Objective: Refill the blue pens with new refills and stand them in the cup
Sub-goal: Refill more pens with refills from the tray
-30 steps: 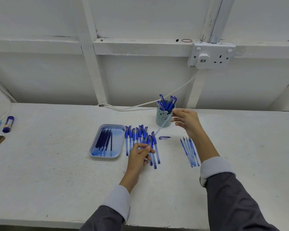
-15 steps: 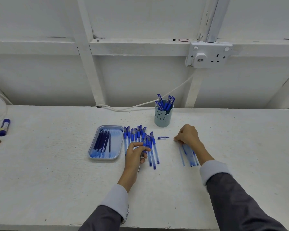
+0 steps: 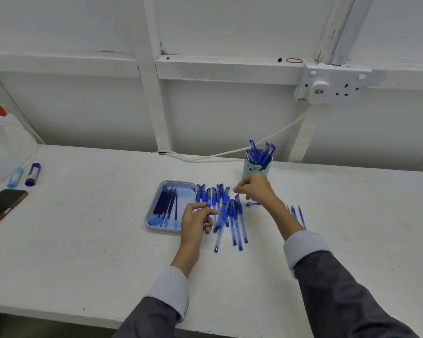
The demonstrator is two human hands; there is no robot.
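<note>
My left hand (image 3: pixel 197 219) grips a pen barrel that its curled fingers mostly hide, just right of the tray. My right hand (image 3: pixel 255 189) hovers over the row of blue pens (image 3: pixel 230 215), fingertips pinched together and pointing left, with nothing visible in them. The pale blue cup (image 3: pixel 255 168) stands behind that hand and holds several capped blue pens. A blue tray (image 3: pixel 156 219) with several dark refills (image 3: pixel 166 206) lies left of the pen row. Thin refills (image 3: pixel 296 213) lie apart on the right. One loose cap (image 3: pixel 252 204) lies under my right wrist.
A glue stick (image 3: pixel 32 174), a light blue tube (image 3: pixel 15 177) and a phone (image 3: pixel 0 208) lie at the far left. A wall socket (image 3: pixel 332 84) sends a white cable (image 3: pixel 205 156) along the back edge. The table's front edge runs below my sleeves.
My right hand left the refills on the right and moved up and left over the pen row. My left hand stayed put with its barrel. The view shifted.
</note>
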